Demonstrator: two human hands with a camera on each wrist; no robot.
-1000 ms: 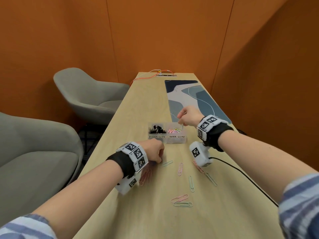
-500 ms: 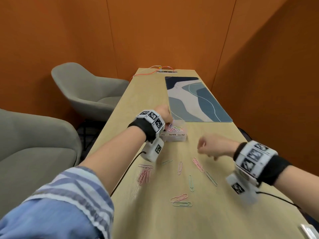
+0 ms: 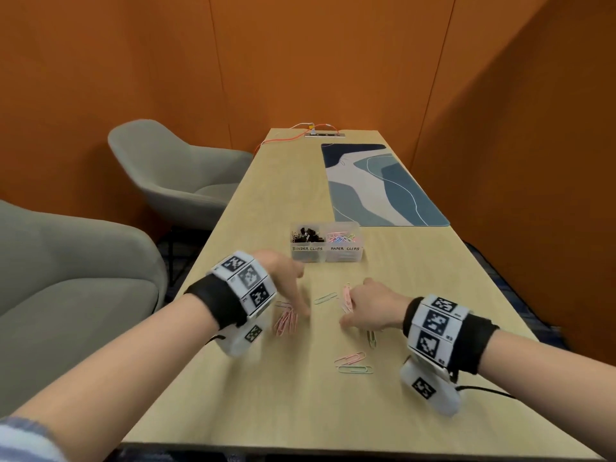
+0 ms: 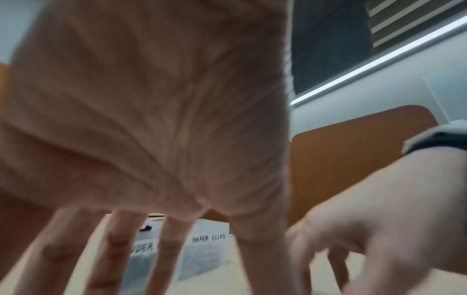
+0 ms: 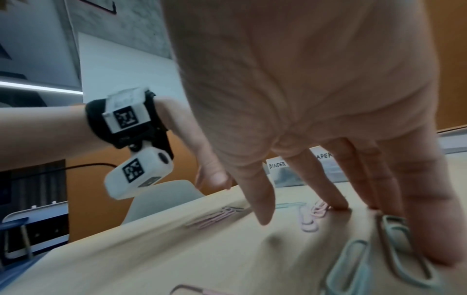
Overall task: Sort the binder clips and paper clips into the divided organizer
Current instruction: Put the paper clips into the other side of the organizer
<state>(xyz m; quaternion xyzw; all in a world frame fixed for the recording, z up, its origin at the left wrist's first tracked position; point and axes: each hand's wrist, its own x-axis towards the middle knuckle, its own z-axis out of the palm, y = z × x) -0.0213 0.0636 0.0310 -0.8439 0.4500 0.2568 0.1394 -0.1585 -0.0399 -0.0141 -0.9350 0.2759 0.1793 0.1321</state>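
Note:
The clear divided organizer (image 3: 325,253) stands mid-table, with black binder clips (image 3: 305,235) in its left cell and coloured paper clips (image 3: 343,237) in its right. Loose paper clips lie in front of it: a pink pile (image 3: 286,321), a teal one (image 3: 325,298), pink ones (image 3: 346,295), a green one (image 3: 371,338), and a pink and teal pair (image 3: 353,363). My left hand (image 3: 300,305) reaches down with spread straight fingers (image 4: 171,249) just right of the pink pile, blurred. My right hand (image 3: 351,310) lies flat, its fingertips (image 5: 336,203) pressing the table by the pink clips (image 5: 317,209) and on the green clip (image 5: 399,239).
A blue patterned mat (image 3: 376,185) covers the far right of the wooden table (image 3: 233,395). Grey chairs (image 3: 173,175) stand along the left edge, and orange walls close in behind and to the right. A black cable (image 3: 483,390) trails from my right wrist.
My left hand has come back from the organizer down to the pink pile. My right hand has dropped from a loose fist above the table onto the clips, fingers now flat.

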